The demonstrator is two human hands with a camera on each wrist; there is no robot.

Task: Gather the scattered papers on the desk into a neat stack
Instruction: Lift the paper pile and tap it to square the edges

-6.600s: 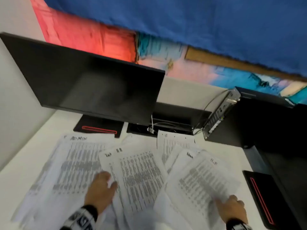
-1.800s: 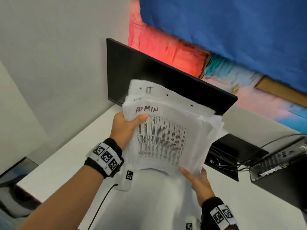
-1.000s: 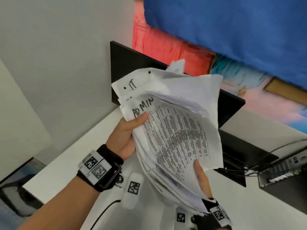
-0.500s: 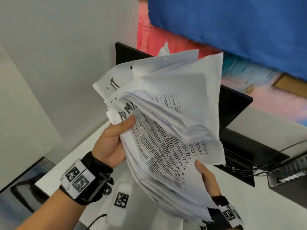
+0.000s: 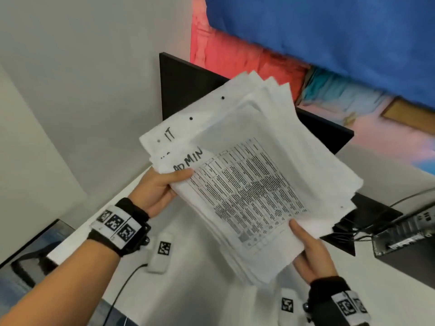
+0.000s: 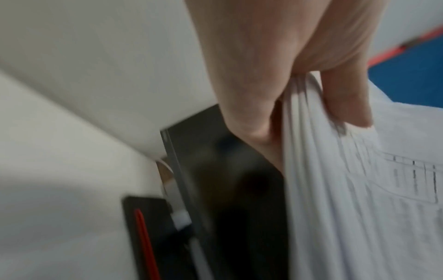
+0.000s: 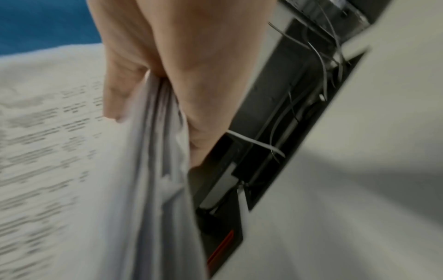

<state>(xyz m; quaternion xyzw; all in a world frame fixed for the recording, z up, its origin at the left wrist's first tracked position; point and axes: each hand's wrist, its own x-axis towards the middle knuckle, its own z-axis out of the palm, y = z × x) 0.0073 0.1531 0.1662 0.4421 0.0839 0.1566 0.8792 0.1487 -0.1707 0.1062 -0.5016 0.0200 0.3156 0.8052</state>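
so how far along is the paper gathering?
Done: the papers are off the desk in one bundle; none show on its visible part. In hand: left hand and right hand grip opposite corners, bundle held up in front of the monitor. Left: edges are still fanned, so square them and set the stack down.

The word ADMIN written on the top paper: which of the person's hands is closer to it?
Left. The left hand pinches the papers with its thumb tip right under the handwritten ADMIN. The right hand grips the opposite lower corner, far from it.
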